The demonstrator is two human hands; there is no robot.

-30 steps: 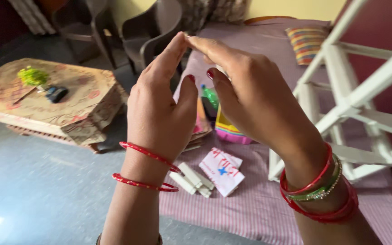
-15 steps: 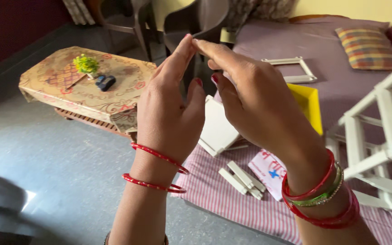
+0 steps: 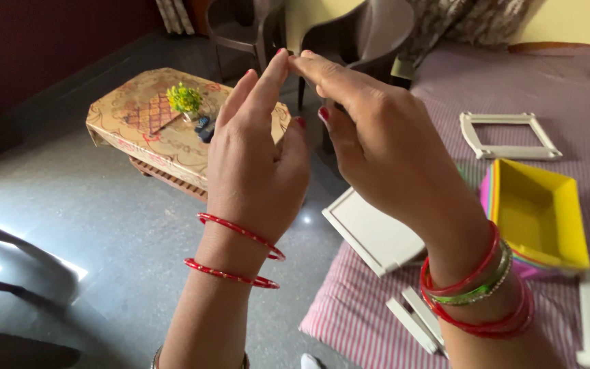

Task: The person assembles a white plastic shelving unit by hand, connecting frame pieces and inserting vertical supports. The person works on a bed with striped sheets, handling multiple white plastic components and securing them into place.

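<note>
two raised hands meet at the fingertips above the bed edge

at far left the grey floor shows a bright patch of light. beyond it stands a low table under a patterned cloth, with a small green and yellow plant and a dark object beside it on top.

the left hand is raised, back to the camera, fingers held together and pointing up, two red bangles on the wrist. its fingertips touch those of the right hand, which arches over from the right with fingers curled down. whether anything is pinched between the tips cannot be told; nothing shows there.

below the right hand a white flat panel lies at the edge of the striped bed cover, with short white slats near it. red and green bangles ring the right wrist. further right sits an open yellow box, and behind it a white square frame. dark plastic chairs stand at the back.
</note>
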